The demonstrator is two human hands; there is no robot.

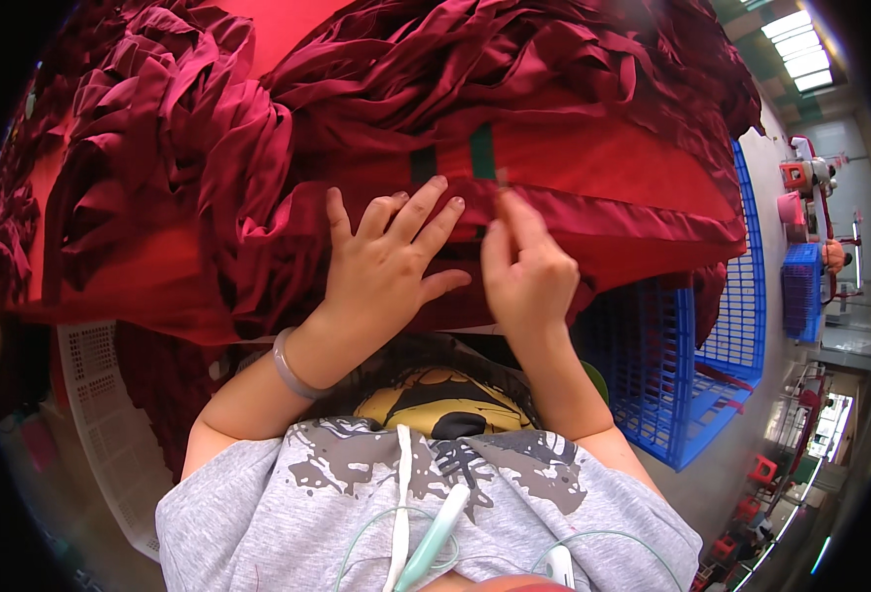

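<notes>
A long maroon satin strip (603, 212) lies across the red-covered work surface in front of me. My left hand (381, 252) is open over it, fingers spread, palm down, holding nothing. Beside it, my right hand (532, 266) is closed in a pinch at the strip's edge. Whatever is between its thumb and index finger is too small and blurred to name. Just beyond my fingers, a green band (482, 151) and a darker band (424, 165) show on the red surface.
Heaped maroon fabric strips (475, 69) cover the far side, with more bunched strips (179, 128) at left. Blue plastic crates (662, 365) stand at right below the table edge. A white perforated basket (110, 414) is at lower left. Farther right are red stools (762, 469) and other people.
</notes>
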